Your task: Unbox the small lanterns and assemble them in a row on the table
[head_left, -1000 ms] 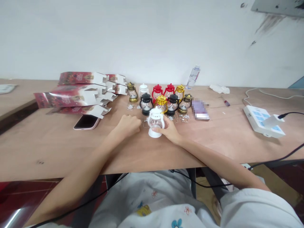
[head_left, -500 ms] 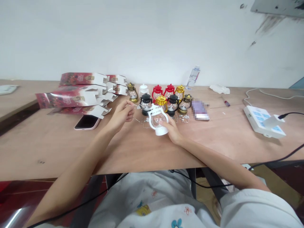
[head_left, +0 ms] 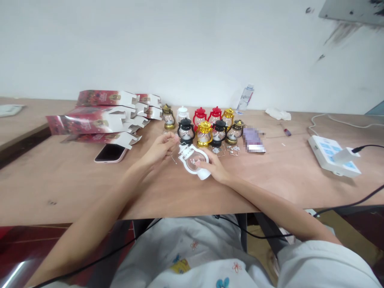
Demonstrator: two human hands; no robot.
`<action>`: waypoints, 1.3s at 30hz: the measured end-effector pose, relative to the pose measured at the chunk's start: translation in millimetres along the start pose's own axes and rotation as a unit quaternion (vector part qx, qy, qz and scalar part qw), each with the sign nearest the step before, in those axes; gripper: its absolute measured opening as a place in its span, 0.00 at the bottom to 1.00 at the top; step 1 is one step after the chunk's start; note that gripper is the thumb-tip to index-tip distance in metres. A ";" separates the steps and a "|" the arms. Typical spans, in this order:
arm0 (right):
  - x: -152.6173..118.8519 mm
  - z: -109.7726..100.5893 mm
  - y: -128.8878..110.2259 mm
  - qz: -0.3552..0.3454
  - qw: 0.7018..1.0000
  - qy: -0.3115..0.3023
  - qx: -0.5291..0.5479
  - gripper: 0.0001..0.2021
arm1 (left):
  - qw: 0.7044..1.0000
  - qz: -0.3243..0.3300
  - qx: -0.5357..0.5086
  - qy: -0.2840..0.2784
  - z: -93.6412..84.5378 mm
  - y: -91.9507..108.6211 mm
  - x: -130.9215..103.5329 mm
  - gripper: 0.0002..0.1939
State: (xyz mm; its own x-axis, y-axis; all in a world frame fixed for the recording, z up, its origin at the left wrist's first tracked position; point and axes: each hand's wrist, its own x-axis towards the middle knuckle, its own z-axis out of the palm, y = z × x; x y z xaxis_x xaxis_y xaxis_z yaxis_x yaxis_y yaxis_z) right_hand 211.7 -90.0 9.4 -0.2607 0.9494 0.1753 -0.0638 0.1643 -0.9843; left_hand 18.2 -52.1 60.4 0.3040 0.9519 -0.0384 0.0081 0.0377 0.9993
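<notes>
My right hand (head_left: 216, 167) is wrapped round a small white lantern (head_left: 188, 154) with a clear globe, tilted with its top toward my left hand. My left hand (head_left: 163, 148) pinches a thin wire handle (head_left: 175, 160) close beside the lantern's top; whether the wire touches the lantern I cannot tell. Just behind stand several finished-looking lanterns, among them a black lantern (head_left: 186, 132), a gold lantern (head_left: 204, 135), a red lantern (head_left: 199, 117) and a bronze lantern (head_left: 234, 133). More bent wire handles (head_left: 233, 149) with small pale pieces lie in front of them.
Several red and white cartons (head_left: 99, 120) lie at the left, with a phone (head_left: 111, 153) before them. To the right are a purple pack (head_left: 253, 139), a bottle (head_left: 245, 99), a tissue (head_left: 278, 113), a screwdriver (head_left: 287, 131) and a power strip (head_left: 333, 155) with cables.
My left hand has moved right with the wire, up to the lantern's top. The white lantern has tipped further left and come slightly lower in my right hand.
</notes>
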 end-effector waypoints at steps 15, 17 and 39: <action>-1.8 -0.1 0.1 -0.014 1.000 -0.023 -0.013 0.20 | 0.999 -0.001 -0.036 -0.009 -3.2 -6.0 3.6 0.15; -1.9 0.1 -0.4 -0.016 1.000 -0.025 -0.005 0.20 | 0.999 -0.003 -0.039 -0.006 -3.3 -6.5 3.9 0.15; -3.1 -4.9 5.3 -0.064 0.994 -0.059 -0.059 0.19 | 0.989 -0.105 -0.091 0.055 4.3 -5.6 7.8 0.10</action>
State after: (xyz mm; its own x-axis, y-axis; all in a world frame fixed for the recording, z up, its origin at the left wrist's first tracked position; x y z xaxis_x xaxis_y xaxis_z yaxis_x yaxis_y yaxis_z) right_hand 216.9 -90.8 3.6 -0.3701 0.8813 0.2938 0.0086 0.3195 -0.9475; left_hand 24.6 -46.2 54.5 0.2075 0.9443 -0.2554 -0.1137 0.2826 0.9525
